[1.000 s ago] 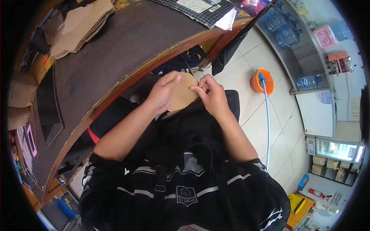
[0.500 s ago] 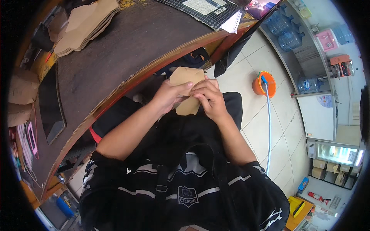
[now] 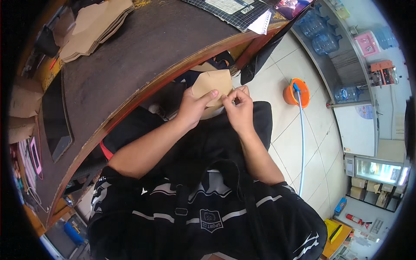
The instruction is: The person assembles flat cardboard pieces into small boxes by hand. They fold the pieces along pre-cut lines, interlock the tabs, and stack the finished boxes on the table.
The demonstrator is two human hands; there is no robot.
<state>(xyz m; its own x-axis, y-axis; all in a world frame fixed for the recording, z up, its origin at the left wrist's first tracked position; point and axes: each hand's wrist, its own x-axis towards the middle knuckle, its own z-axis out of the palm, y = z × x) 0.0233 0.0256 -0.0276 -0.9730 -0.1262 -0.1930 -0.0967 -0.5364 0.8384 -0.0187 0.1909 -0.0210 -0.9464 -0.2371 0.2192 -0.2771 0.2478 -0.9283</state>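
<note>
A piece of folded brown cardboard [image 3: 211, 83] is held over my lap, just beyond the table's edge. My left hand [image 3: 193, 107] grips it from the left, thumb lying on its upper face and the other fingers hidden underneath. At the cardboard's right edge, my right hand [image 3: 241, 112] is closed in a pinch, thumb against forefinger. The fingertips touch the edge or a flap there; the exact contact is too small to make out.
A dark curved table [image 3: 143, 52] lies ahead and left, bearing a stack of flat brown cardboard blanks [image 3: 97, 28] and a gridded cutting mat [image 3: 229, 13]. An orange bucket [image 3: 308, 100] with a blue-handled stick stands on the tiled floor to the right, near shelves of water bottles [image 3: 325, 43].
The cardboard has turned: its lower flap no longer hangs below my hands, and more of its upper face shows. My right hand has shifted from lying across it to pinching at its edge.
</note>
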